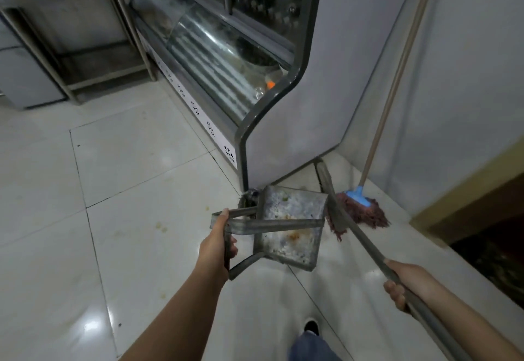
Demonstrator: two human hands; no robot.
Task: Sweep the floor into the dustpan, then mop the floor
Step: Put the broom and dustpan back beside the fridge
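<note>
we're at the end of a display fridge (pixel 215 57) w/ the sweep seemingly wrapping up. our left hand (pixel 218 243) has its grip closed round the bent metal handle of the dustpan (pixel 289 228), held off the floor and tilted, scraps and an orange smear showing inside the pan. our right hand (pixel 404 284) is wrapped round the long grey handle of the broom (pixel 357 236), whose long axis runs from that hand up and to the left, toward the fridge's bottom corner; the head end is blurred, partly behind the pan, so we can't tell if it touches the floor. the mop (pixel 361 209) stands ahead and to the right, wooden pole leaning on the wall (pixel 467 77), blue collar and red-brown strands splayed on the tiled floor (pixel 127 176). what counts next, we reckon: mop lies just beyond the broom's far end, on the right side, so the right hand is nearer, but both hands are full. something has to be put down first. dark clump near the fridge foot behind the pan — too blurred to name. yellowish stains dot the tiles at left, work for the mop.
</note>
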